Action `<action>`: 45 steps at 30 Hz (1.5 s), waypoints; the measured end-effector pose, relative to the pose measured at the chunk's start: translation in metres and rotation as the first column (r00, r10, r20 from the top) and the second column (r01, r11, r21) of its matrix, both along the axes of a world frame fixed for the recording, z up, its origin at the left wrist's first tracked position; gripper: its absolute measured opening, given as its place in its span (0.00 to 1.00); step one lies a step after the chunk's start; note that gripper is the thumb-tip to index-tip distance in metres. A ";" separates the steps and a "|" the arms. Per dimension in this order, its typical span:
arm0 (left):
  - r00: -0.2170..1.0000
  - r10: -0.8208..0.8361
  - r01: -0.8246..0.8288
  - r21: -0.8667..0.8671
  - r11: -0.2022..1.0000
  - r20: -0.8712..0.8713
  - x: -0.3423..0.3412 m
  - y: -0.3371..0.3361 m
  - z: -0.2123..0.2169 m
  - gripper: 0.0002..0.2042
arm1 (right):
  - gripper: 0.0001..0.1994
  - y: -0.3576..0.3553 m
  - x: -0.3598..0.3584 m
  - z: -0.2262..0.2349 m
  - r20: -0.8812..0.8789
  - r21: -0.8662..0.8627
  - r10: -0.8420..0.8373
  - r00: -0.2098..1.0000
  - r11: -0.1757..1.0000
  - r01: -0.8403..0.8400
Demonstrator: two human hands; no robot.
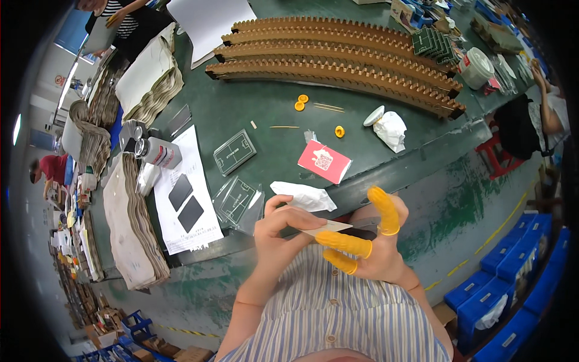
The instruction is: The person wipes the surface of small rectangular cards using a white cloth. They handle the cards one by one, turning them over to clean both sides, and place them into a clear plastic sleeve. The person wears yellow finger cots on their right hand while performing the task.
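While a thin pale card (329, 229) is pinched in the left hand (283, 226), between thumb and fingers in front of the striped shirt (362, 308), I'd call the job mid-handling. Right hand (386, 256): digits spread wide, three in yellow finger cots (344, 242), one cot right at the card's near edge. Can't tell if it grips anything.

Done, as I read it: one dark board with white line print (235, 152) lies flat on the green bench (265, 90); a similar one sits in or under a clear plastic bag (252, 210), can't tell which. Green boards (433, 43) overlap at the right end of the slotted racks (338, 83). Left: card not yet set down; most rack slots look unfilled. Whether any board is finished, can't tell.

Materials: racks long, brown, comb-toothed. White tissue (301, 196) soft, crumpled, just beyond the left hand. Red packet (324, 161) flat, square-cornered. Toothpicks (329, 107) slim, wood-coloured. Spare cots (300, 102) rolled into rubbery-looking rings. Bottle (163, 153) a silvery cylinder. Instruction sheet (208, 232) smooth white paper.
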State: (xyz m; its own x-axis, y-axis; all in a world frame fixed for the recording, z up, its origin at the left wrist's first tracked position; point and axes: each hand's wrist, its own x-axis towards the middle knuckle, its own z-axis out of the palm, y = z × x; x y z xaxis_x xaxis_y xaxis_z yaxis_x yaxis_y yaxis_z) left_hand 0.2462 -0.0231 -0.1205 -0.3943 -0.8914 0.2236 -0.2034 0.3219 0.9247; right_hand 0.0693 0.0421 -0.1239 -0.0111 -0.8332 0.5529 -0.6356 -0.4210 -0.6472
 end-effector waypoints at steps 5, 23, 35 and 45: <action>0.998 0.014 -0.013 0.020 1.000 -0.062 0.001 0.001 -0.003 0.06 | 0.19 0.001 0.002 0.004 -0.049 -0.002 -0.049 0.998 0.999 0.049; 0.777 0.160 0.151 0.427 0.892 -0.609 0.004 0.007 -0.025 0.12 | 0.22 -0.003 -0.001 0.007 0.062 0.051 0.006 0.998 0.999 -0.009; 0.626 0.343 0.405 0.668 0.624 -0.700 -0.005 0.025 -0.007 0.13 | 0.25 -0.024 0.015 0.017 -0.115 0.102 0.142 0.983 0.986 -0.131; 0.605 0.344 0.410 0.651 0.639 -0.718 -0.003 0.022 -0.012 0.13 | 0.20 -0.028 0.021 0.015 -0.079 0.049 0.102 0.992 0.994 -0.098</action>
State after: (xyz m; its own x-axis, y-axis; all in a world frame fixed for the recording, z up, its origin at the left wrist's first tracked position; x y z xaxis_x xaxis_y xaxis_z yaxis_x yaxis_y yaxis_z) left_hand 0.2433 -0.0010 -0.1329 -0.4511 -0.8589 -0.2423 0.6400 -0.5006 0.5829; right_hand 0.0899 0.0138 -0.1089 0.1170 -0.8517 0.5108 -0.6428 -0.4570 -0.6147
